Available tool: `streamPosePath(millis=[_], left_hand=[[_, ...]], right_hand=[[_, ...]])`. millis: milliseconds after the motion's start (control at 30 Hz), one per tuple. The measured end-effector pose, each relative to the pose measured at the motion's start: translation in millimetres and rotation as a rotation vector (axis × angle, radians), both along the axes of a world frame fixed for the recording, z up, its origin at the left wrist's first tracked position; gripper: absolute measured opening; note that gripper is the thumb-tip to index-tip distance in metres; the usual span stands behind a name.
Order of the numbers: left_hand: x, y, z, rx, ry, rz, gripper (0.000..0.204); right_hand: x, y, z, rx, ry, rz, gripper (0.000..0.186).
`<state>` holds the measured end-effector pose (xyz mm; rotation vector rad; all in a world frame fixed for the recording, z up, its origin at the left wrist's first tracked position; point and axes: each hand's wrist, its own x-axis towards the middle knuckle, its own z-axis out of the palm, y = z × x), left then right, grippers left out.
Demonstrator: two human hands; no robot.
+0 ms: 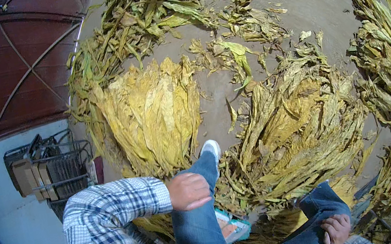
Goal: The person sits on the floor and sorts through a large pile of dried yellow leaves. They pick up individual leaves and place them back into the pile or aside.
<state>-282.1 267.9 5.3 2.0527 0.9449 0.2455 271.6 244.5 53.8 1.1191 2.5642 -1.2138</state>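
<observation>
My left hand [189,191] rests on my left knee with its fingers curled in, and nothing shows in it. On my right thigh lies my right hand [336,230], fingers bent and close together, with no object visible in it. Beyond my left knee is a fanned bundle of flat yellow tobacco leaves [155,113]. A larger, more crumpled heap of dried tobacco leaves [304,130] lies in front of my right knee. Neither hand touches the leaves.
More loose leaves [177,7] spread across the far floor, and another leaf bundle [383,49] lies at the right. A teal-edged object [235,228] sits between my legs. At left, brown panels rest in a dark metal frame [62,166] near a red metal door [24,72].
</observation>
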Motion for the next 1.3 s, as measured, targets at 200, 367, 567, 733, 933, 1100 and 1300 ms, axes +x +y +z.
streamPosePath(millis=[200, 367, 567, 733, 933, 1100, 1300], left_hand=[[-3, -48, 36, -0.021, 0.072, 0.135, 0.018], [12, -104, 46, -0.308, 0.600, 0.166, 0.024], [83, -140, 130, -0.829, 0.754, 1.203, 0.061], [61, -163, 153, -1.034, 0.567, 1.134, 0.066], [59, -174, 115, -0.835, 0.620, 1.205, 0.061], [28, -200, 86, -0.369, 0.278, 1.295, 0.038], [-41, -149, 45, -0.253, -0.033, 0.845, 0.032]], right_hand=[[18, 15, 4, -0.049, 0.108, 0.093, 0.027], [11, 1, 9, -0.105, -0.111, 0.182, 0.033], [36, -57, 22, 0.061, -0.642, 0.183, 0.042], [18, -60, 10, -0.101, -1.121, 0.305, 0.064], [50, -46, -60, 0.005, -1.046, 0.415, 0.060], [36, 29, -59, -0.457, -0.875, 0.146, 0.047], [136, 15, -145, -1.000, -0.663, -0.788, 0.055]])
